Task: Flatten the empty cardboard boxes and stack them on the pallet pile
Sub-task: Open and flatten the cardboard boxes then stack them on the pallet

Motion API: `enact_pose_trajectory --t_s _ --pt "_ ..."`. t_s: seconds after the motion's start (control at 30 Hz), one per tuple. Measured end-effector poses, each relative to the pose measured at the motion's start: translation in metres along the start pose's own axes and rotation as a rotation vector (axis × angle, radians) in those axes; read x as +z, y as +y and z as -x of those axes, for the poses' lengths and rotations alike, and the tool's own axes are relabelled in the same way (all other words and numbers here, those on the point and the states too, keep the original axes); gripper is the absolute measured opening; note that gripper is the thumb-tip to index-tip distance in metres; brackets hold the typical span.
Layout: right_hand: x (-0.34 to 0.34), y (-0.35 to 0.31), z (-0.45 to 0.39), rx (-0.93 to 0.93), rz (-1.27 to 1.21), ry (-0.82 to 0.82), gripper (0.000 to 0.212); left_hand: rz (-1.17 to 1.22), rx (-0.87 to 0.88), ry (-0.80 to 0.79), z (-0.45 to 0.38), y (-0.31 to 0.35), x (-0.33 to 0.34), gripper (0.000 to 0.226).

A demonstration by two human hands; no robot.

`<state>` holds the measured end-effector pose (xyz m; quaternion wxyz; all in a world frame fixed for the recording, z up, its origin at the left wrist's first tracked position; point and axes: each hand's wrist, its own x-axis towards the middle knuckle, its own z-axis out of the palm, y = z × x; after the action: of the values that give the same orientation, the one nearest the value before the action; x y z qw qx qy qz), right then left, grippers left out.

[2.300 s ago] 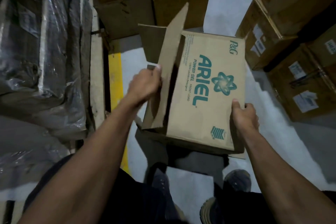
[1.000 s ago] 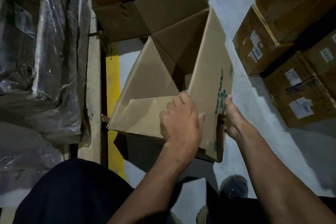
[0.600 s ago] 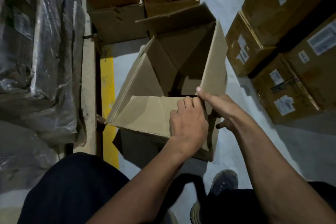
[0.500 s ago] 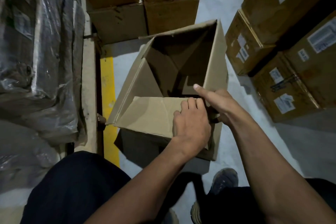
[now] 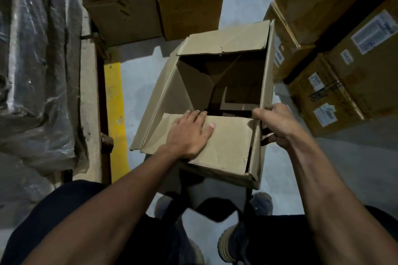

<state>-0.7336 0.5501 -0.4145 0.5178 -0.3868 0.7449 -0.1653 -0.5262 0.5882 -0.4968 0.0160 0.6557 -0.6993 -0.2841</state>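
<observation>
An empty brown cardboard box is held in front of me above the floor, its open end facing up with flaps spread. My left hand lies on the near flap, fingers hooked over its far edge into the opening. My right hand grips the right side panel at its near end, thumb on the top edge and fingers curled on the outside. The far flap folds outward. The inside of the box is dark and its bottom looks partly open.
Sealed labelled cartons are stacked at the right. More brown cartons stand ahead. A plastic-wrapped load on a wooden pallet is on the left, beside a yellow floor line. Grey concrete floor lies below.
The box has turned from its printed side to open end up. My left hand moved from the corner to the middle of the near flap. My right hand shifted to the right panel.
</observation>
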Motion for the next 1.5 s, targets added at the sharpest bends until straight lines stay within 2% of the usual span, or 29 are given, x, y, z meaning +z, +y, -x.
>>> enact_pose_trajectory --t_s 0.1,0.23,0.33,0.47,0.63,0.77,0.93,1.07,1.23,1.4,1.5 --pt "-0.003 0.001 0.001 -0.021 -0.015 -0.008 0.021 -0.080 0.043 0.078 -0.007 -0.012 -0.003 0.061" --pt "-0.003 -0.005 0.003 -0.068 -0.029 -0.052 0.018 -0.071 0.092 0.213 -0.009 -0.018 -0.009 0.044" --pt "-0.001 -0.006 -0.001 -0.085 -0.030 -0.061 0.014 -0.041 0.087 0.235 -0.013 -0.022 -0.015 0.043" --pt "0.002 0.007 -0.021 -0.001 -0.015 0.090 0.025 -0.069 0.107 0.157 -0.019 -0.012 -0.006 0.044" --pt "-0.023 0.052 -0.050 0.086 -0.019 0.314 0.016 -0.141 0.162 0.121 -0.033 0.019 0.017 0.048" --pt "-0.037 0.085 -0.073 0.128 -0.067 0.380 0.015 -0.220 0.125 0.140 -0.040 0.032 0.031 0.050" --pt "-0.035 0.090 -0.081 0.087 -0.182 0.286 0.008 -0.271 0.127 0.172 -0.044 0.040 0.029 0.046" --pt "-0.011 0.074 -0.089 -0.018 -0.202 0.141 0.023 -0.277 0.055 0.209 -0.044 0.011 0.019 0.043" --pt "0.015 0.050 -0.098 -0.124 -0.121 0.028 0.029 -0.265 0.001 0.281 -0.044 -0.023 0.008 0.044" --pt "0.018 0.050 -0.105 -0.051 -0.098 0.075 0.044 -0.353 0.072 0.319 -0.037 -0.013 -0.015 0.039" --pt "0.003 0.048 -0.102 0.006 -0.096 -0.021 0.040 -0.336 0.111 0.287 -0.033 -0.008 -0.039 0.046"
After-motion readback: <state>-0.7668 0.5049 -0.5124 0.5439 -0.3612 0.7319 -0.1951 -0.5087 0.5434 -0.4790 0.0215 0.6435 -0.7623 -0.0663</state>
